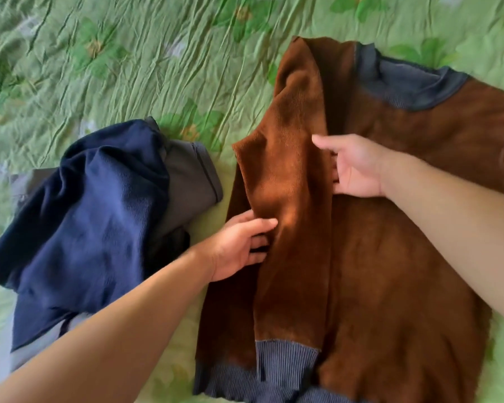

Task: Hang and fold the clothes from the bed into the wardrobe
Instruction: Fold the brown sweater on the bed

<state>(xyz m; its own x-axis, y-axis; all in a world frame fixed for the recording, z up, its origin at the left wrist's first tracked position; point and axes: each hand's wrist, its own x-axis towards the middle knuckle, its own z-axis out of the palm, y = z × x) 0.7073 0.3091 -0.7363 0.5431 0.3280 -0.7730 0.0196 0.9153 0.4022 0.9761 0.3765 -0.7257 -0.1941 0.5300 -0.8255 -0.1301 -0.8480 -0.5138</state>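
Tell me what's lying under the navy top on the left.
A grey garment pokes out from under the navy top, on the green bedspread. Anything else beneath is covered.

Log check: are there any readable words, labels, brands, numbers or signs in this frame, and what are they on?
None can be read. The sweater, its blue collar, the navy garment, the grey garment and the floral bedspread show no print, tag or logo in this view.
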